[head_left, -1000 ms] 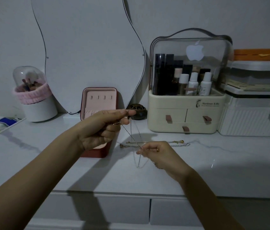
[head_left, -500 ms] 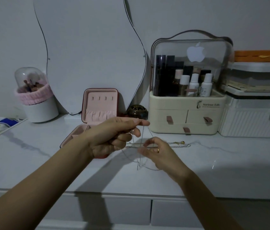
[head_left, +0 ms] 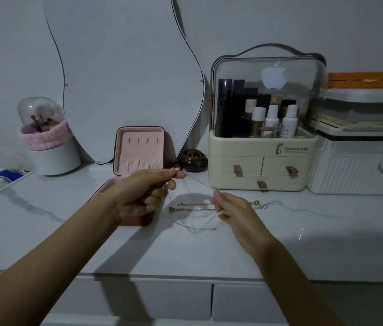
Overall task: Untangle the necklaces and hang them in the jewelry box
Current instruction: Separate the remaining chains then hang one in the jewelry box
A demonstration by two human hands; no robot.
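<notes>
My left hand [head_left: 147, 192] and right hand [head_left: 229, 208] each pinch the thin silver chain necklace [head_left: 200, 182] mid-frame; I'd ease apart slowly, keeping slack so knots loosen before hanging in the pink jewelry box [head_left: 138, 147].

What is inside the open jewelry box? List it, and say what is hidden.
The jewelry box lid shows four empty hooks and a gathered pink pocket; no necklace hangs there. The left hand covers most of the base tray, so its contents cannot be seen.

One head-worn camera looks forward and down, close over the marble vanity top [head_left: 280, 243].
</notes>
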